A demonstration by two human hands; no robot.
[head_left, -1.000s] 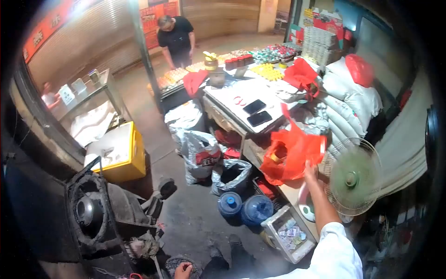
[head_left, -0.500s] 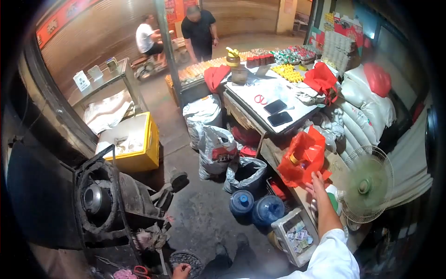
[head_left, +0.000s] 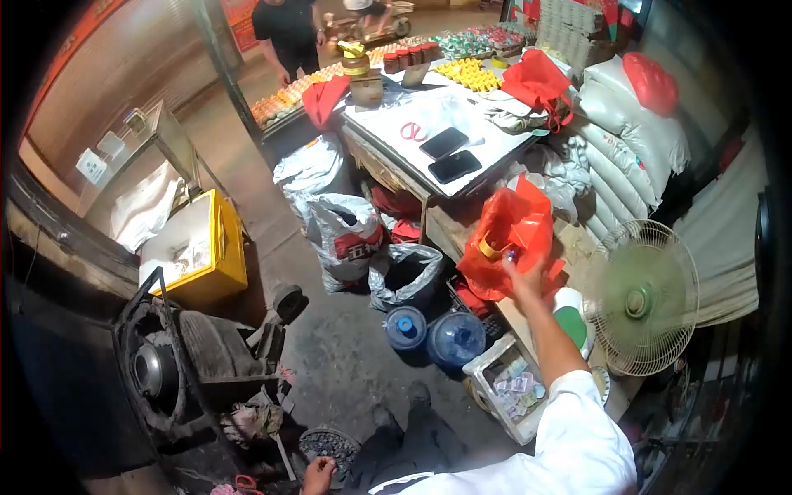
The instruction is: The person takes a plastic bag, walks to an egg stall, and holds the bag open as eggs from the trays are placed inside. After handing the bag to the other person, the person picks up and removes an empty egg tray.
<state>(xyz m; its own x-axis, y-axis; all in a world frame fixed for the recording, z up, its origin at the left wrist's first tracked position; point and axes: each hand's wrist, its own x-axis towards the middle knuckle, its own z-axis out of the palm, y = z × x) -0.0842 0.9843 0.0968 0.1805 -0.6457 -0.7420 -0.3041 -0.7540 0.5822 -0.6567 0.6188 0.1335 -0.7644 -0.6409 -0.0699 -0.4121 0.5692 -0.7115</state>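
My right hand (head_left: 528, 279) reaches into an open red plastic bag (head_left: 521, 216) on the low wooden bench. Its fingertips are drawn together at a small bluish-purple item (head_left: 511, 256), too small to name. Beside them in the bag lies a yellow-orange ring, perhaps a tape roll (head_left: 490, 249). At the bottom edge is my left hand (head_left: 318, 476), fingers curled in, above a round container of dark lumps (head_left: 328, 445); whatever it may hold is hidden.
A running fan (head_left: 637, 301) stands right of my forearm. Below the bench are a foam box of banknotes (head_left: 516, 388) and blue water jugs (head_left: 456, 337). Two phones (head_left: 454, 167) lie on the white table. The stove (head_left: 157, 371) is left; a person in black (head_left: 285, 37) stands beyond the eggs.
My right hand has moved forward from the bag's near edge to the small item inside it. The view has shifted, and the scooter rider has moved rightward past the person in black.
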